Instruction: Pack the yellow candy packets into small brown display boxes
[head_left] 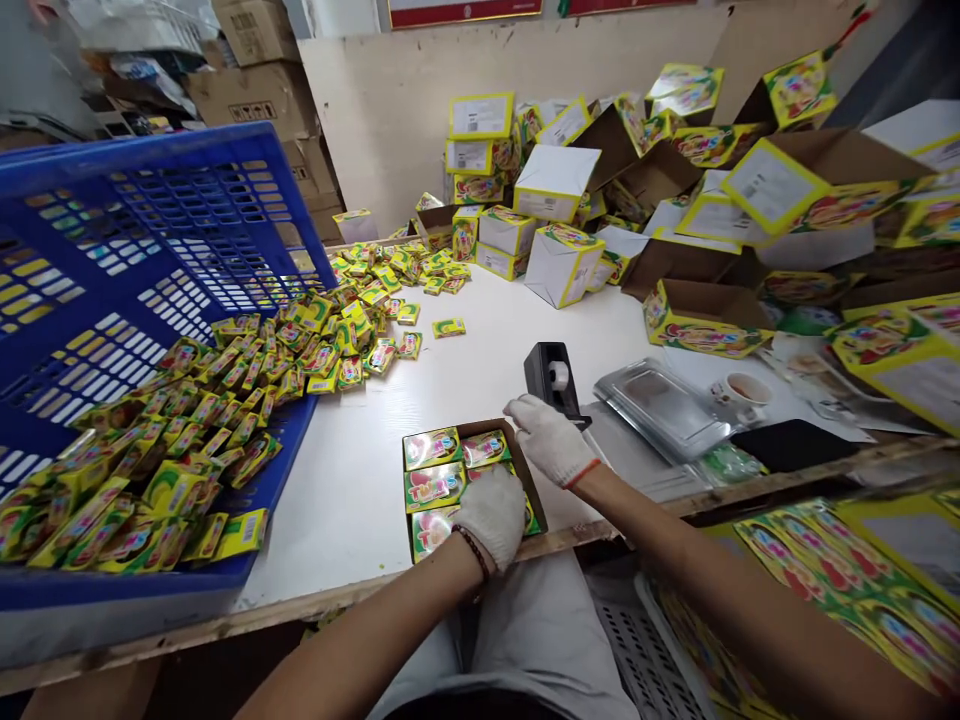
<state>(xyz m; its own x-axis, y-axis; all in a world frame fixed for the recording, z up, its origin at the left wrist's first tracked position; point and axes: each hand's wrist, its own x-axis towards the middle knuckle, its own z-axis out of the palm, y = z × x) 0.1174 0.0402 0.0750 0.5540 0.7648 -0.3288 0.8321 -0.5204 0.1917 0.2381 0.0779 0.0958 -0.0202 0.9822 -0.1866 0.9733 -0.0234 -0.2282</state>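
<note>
A shallow display carton (471,430) with brown inner walls lies at the table's front edge. Rows of small yellow and green packets (435,487) printed "TWINS" or similar fill its visible part. My left hand (495,515), in a white knit glove, rests over the packets in the right part of the carton; its fingers point down and are mostly hidden. My right hand (553,440), gloved too, is just beyond the carton's upper right corner, fingers stretched out. Close behind it stands a black tape dispenser (551,375). I cannot tell whether the right fingertips touch the carton.
At left, a blue plastic crate (277,490) lies tipped, many small packets (322,335) spilling from it onto the white table (337,470). Cartons (562,262) pile up at the back right. A clear plastic lid (664,410) and a cup (742,390) sit at right.
</note>
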